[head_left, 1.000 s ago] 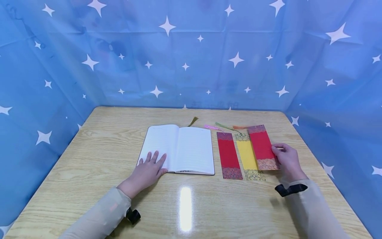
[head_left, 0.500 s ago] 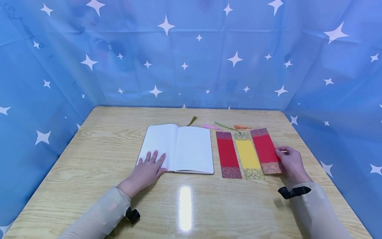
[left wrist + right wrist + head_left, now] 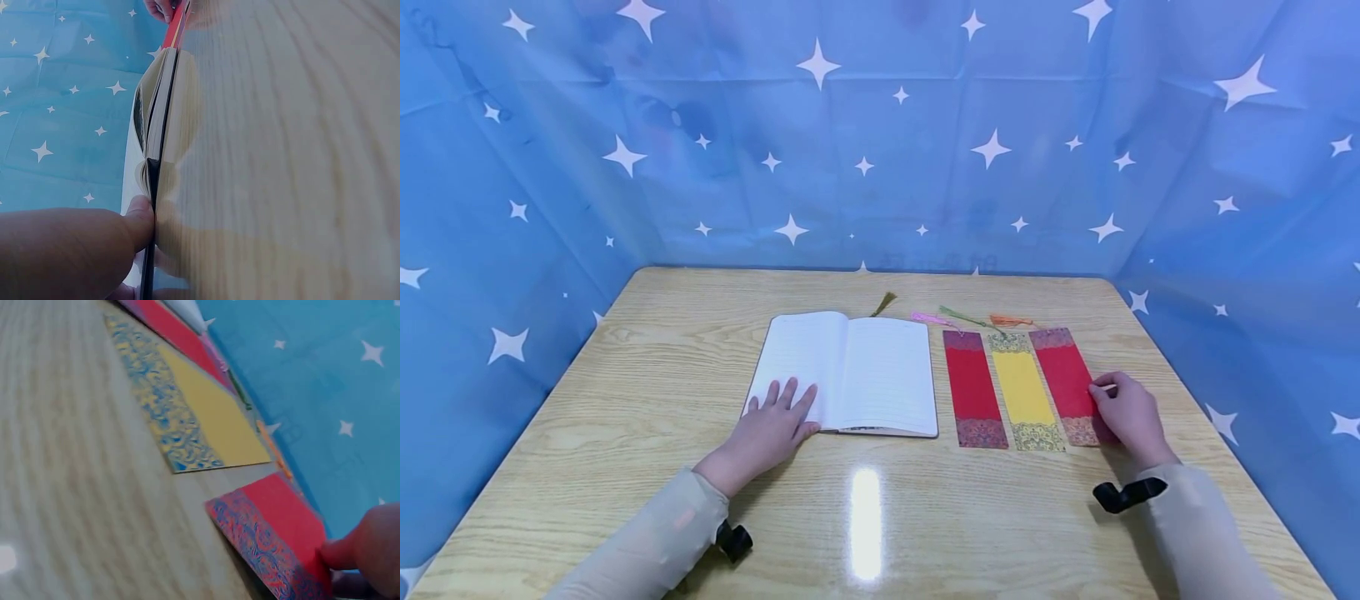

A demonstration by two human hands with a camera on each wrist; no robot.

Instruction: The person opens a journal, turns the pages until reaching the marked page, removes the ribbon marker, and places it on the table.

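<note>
My left hand [image 3: 767, 437] lies with fingers spread on the left page of an open lined notebook [image 3: 887, 375]. In the left wrist view its thumb is at the notebook's near edge. On the right, my right hand [image 3: 1131, 417] pinches the right edge of a red bookmark [image 3: 1063, 375] with patterned ends and an orange tassel [image 3: 1011, 320]. The right wrist view shows the thumb on its red face, the near end slightly raised above the table. Beside it lie a yellow bookmark [image 3: 1024, 387] with a green tassel and another red bookmark [image 3: 973, 383] with a pink tassel.
An olive tassel [image 3: 884, 303] sticks out behind the notebook's far edge. Everything lies on a wood-grain table [image 3: 670, 333], with a bright light reflection in front. A blue star-patterned cloth [image 3: 737, 108] hangs behind and along both sides.
The right red bookmark, first overlapping the yellow one, has moved right and toward the person, and now lies beside it, still pinched by the right hand. The left hand stays put.
</note>
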